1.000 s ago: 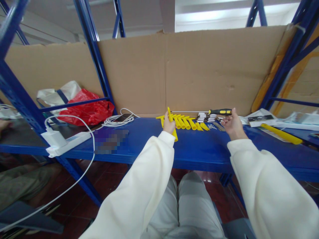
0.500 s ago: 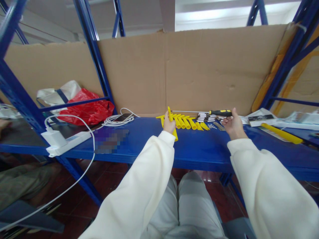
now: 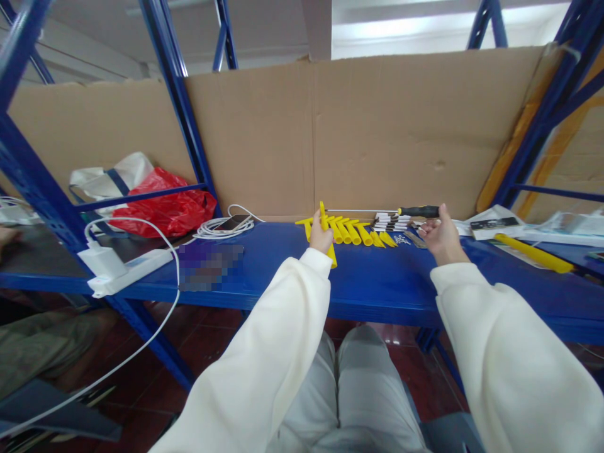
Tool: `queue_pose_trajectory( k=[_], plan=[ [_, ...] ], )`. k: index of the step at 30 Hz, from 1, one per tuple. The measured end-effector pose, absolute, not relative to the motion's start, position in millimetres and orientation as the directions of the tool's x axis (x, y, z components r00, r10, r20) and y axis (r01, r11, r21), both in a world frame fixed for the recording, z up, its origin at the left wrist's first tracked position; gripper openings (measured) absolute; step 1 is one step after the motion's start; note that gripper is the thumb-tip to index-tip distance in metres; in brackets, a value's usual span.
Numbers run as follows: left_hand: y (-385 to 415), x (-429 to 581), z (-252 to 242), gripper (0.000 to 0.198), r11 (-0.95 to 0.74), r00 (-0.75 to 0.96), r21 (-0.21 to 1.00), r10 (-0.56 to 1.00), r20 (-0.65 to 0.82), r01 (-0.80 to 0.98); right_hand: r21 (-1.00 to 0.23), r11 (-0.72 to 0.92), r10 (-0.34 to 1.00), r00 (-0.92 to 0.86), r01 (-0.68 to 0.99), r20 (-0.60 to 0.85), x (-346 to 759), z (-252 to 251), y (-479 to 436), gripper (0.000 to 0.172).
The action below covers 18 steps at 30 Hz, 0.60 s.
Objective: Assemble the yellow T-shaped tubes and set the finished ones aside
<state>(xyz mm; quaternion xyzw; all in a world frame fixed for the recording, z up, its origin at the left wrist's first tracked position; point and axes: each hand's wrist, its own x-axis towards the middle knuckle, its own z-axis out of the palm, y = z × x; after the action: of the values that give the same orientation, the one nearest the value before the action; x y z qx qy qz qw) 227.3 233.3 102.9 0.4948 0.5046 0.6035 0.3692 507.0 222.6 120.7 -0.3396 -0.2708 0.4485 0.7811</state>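
My left hand [image 3: 319, 238] is closed around a long yellow plastic piece [image 3: 325, 233] held upright over the blue shelf [image 3: 377, 283]. Beside it lies a row of several similar yellow pieces [image 3: 352, 231]. My right hand [image 3: 438, 238] is curled with its fingertips at the black-and-yellow handle of a screwdriver [image 3: 415, 211], whose thin shaft runs left along the cardboard back wall. Small black-and-white parts [image 3: 391, 223] and loose screws lie between my hands. Both arms wear white sleeves.
A red plastic bag [image 3: 165, 204] and a white bag sit at the left, with a coiled white cable [image 3: 221, 228] and a white power strip [image 3: 123, 272]. At the right lie a long yellow bar [image 3: 533, 253] and packets. Blue rack posts [image 3: 177, 94] frame the shelf.
The screwdriver handle has rolled slightly, showing less yellow. My right hand's fingertips shifted a little at the handle. My left hand has stayed put.
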Motion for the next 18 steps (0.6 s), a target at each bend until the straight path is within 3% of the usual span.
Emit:
queue_pose_trajectory(
  k=[8, 18],
  plan=[
    [231.7, 227.0, 104.5, 0.094, -0.222, -0.231, 0.973, 0.945, 0.232, 0.068, -0.787, 0.356, 0.858, 0.511, -0.504, 0.061, 506.7, 118.1, 227.6, 0.065],
    [239.9, 226.3, 95.0, 0.091, -0.311, -0.195, 0.946, 0.926, 0.324, 0.095, -0.753, 0.346, 0.86, 0.511, -0.56, 0.015, 510.8, 118.5, 228.5, 0.051]
  ],
)
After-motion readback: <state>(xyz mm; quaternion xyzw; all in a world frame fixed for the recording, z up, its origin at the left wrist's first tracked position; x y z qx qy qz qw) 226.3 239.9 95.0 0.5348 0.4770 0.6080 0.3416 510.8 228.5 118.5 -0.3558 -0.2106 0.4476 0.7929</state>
